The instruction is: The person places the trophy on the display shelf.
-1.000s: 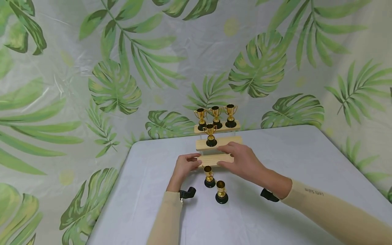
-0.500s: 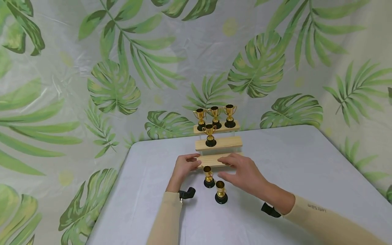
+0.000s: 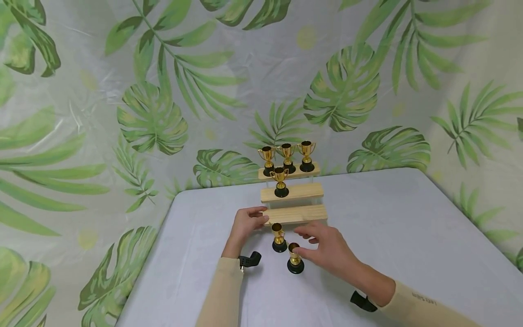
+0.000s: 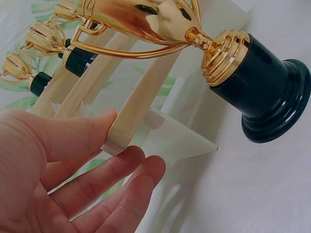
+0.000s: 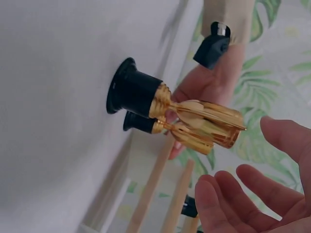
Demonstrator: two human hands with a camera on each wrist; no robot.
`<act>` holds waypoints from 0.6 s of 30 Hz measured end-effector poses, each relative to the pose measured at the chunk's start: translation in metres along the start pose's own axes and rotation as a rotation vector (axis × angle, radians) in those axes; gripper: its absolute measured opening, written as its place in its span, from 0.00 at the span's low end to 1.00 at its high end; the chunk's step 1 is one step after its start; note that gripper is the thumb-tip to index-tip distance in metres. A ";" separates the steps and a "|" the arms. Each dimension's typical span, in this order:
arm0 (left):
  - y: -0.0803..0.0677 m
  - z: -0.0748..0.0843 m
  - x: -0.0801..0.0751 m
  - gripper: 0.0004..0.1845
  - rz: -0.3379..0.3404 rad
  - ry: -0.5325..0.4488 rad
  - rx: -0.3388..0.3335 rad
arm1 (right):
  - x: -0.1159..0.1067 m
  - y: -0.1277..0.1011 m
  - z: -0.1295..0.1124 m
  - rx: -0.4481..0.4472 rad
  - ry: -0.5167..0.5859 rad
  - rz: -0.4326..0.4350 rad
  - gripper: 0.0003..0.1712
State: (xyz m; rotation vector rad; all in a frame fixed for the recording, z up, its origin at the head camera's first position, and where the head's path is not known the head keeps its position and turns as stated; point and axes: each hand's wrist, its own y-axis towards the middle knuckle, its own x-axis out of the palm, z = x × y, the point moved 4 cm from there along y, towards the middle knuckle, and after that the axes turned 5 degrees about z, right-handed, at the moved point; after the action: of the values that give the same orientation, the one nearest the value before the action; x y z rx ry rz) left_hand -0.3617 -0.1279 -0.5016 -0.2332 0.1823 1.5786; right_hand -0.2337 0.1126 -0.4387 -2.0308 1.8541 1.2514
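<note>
Trophies everywhere on this one, little gold cups on black bases. The stepped wooden stand [image 3: 293,193] sits near the back edge of the table [image 3: 408,218], and its top step already carries three trophies [image 3: 287,157] in a row, with a fourth trophy [image 3: 280,181] alone on the middle step. The bottom step is bare.

The person's left hand [image 3: 246,224] rests against the left end of the bottom step, thumb on the plank's end and fingers relaxed underneath it in the left wrist view. Looks like it's there to steady the stand, which seems light with its clear side panels.

The right hand [image 3: 327,249] is spread loosely, fingers half curved, closing in on the nearer trophy [image 3: 295,257] from its right side. In the right wrist view there's a clear gap between fingers [image 5: 228,194] and cup, so it holds nothing yet.

The other loose trophy [image 3: 279,237] stands just beside the nearer one, between it and the stand, close enough that a careless grab could knock it over. Leaf-print sheeting [image 3: 163,91] hangs behind everything.
</note>
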 end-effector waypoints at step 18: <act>0.002 -0.003 0.000 0.19 -0.008 -0.025 -0.012 | 0.022 -0.011 0.014 0.050 0.065 0.028 0.17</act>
State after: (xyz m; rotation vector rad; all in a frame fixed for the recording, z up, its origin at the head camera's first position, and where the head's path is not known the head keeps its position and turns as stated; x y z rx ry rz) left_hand -0.3634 -0.1283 -0.5044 -0.2235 0.1519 1.5745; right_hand -0.2330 0.1068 -0.4662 -2.0504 1.9282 1.1459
